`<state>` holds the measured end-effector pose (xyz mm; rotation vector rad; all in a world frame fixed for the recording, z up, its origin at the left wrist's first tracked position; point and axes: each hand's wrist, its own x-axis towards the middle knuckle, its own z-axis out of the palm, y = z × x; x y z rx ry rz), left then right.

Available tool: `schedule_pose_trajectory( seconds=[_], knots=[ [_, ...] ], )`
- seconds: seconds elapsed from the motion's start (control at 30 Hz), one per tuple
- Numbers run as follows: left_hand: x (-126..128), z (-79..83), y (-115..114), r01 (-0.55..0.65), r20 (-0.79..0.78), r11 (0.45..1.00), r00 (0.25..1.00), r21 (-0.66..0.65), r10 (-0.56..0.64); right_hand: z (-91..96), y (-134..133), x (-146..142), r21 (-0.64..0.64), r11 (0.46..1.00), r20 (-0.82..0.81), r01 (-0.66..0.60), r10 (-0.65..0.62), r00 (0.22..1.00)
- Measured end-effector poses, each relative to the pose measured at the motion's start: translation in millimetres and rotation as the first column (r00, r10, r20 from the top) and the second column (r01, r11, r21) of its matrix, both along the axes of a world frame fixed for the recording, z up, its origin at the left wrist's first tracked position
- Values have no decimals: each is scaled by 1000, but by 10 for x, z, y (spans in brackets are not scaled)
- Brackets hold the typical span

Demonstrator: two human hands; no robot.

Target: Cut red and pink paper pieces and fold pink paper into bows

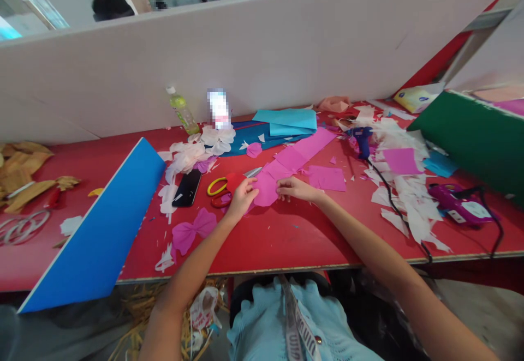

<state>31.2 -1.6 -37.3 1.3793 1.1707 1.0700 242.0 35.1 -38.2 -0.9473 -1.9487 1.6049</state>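
My left hand [242,196] and my right hand [295,188] both pinch the near end of a long pink paper strip [295,156] lying on the red table [286,235]. The left fingers grip its left edge, the right fingers press its right edge. Just left of my left hand lie scissors with yellow and red handles [221,189]. A loose pink paper square [327,178] sits right of my right hand.
A black phone [187,188] and a pink paper bow [192,231] lie to the left, beside a blue board [102,224]. Blue glue gun [362,140], purple glue gun [454,202], cords and white scraps crowd the right. A white partition [262,61] stands behind.
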Motion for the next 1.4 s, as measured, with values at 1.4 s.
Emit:
schedule_pose_trajectory(
  seconds=[1.4],
  knots=[
    [54,-9,-132,468,-840,724,457,506,291,-143,-46,-111,751,657,196,-72,-117,974]
  ],
)
